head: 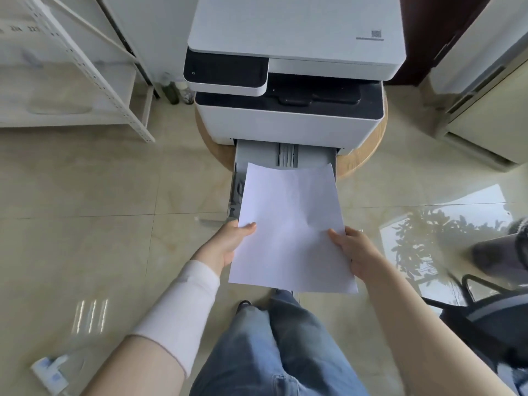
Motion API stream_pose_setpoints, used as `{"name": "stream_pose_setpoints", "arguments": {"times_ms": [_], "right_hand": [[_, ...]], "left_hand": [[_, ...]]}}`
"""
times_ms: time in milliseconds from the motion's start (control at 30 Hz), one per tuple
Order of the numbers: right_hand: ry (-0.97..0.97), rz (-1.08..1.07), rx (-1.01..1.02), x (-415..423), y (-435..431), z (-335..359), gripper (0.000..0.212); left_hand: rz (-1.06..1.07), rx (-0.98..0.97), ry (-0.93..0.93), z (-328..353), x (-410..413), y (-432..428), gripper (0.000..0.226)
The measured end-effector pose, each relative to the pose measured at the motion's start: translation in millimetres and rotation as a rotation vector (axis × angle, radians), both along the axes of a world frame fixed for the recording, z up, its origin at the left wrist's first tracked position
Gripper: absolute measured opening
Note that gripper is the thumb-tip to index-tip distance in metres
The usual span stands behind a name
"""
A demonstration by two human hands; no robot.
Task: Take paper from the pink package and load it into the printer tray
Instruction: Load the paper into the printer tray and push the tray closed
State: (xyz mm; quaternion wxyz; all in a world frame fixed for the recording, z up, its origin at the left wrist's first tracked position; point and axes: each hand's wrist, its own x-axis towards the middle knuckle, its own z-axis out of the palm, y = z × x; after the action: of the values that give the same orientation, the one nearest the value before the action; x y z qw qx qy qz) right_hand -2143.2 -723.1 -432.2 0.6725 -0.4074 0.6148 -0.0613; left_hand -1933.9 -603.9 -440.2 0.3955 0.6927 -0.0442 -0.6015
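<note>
Soft, even daylight fills the room and the exposure is bright without harsh shadows. The glossy floor (85, 181) mirrors a window at the right, a pale glare patch with leafy plant silhouettes, and a smaller streaked reflection shows at lower left. The paper (291, 224) is nearly blown out, with only faint creases visible. The printer (285, 81) in the centre is fairly sharp. The wide lens bends straight lines at the edges, so the shelf rack (71, 67) leans and smears. The right-edge chair (485, 310) and the lower corners are blurred.
</note>
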Motion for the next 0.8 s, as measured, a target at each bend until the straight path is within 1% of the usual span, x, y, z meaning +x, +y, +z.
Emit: {"name": "stream_pose_setpoints", "arguments": {"times_ms": [67, 200, 300, 367, 500, 600, 667, 800], "right_hand": [[0.017, 0.018, 0.009, 5.1, -10.7, -3.7, 0.021], [0.046, 0.013, 0.025, 18.3, -29.4, -12.3, 0.022], [0.077, 0.019, 0.030, 30.3, -42.6, -20.3, 0.023], [0.098, 0.012, 0.037, 38.3, -51.1, -25.9, 0.026], [0.124, -0.006, 0.043, 52.6, -68.0, -37.1, 0.018], [0.144, -0.019, 0.040, 61.3, -78.4, -44.8, 0.024], [0.153, -0.023, 0.040, 65.6, -83.9, -48.7, 0.025], [0.155, -0.017, 0.037, 70.3, -93.8, -51.1, 0.025]], "left_hand": [[0.010, 0.021, 0.006, -9.3, 6.4, -9.0, 0.065], [0.025, 0.041, 0.035, -13.2, 18.6, -28.6, 0.057], [0.024, 0.059, 0.038, -18.4, 29.3, -43.7, 0.046], [0.022, 0.074, 0.030, -25.2, 36.3, -54.1, 0.047], [0.030, 0.073, 0.049, -34.8, 46.3, -72.5, 0.036], [0.040, 0.085, 0.088, -32.9, 49.3, -79.1, 0.027], [0.031, 0.081, 0.108, -37.5, 51.8, -77.5, 0.030], [0.015, 0.099, 0.064, -43.2, 54.0, -73.3, 0.030]]}}
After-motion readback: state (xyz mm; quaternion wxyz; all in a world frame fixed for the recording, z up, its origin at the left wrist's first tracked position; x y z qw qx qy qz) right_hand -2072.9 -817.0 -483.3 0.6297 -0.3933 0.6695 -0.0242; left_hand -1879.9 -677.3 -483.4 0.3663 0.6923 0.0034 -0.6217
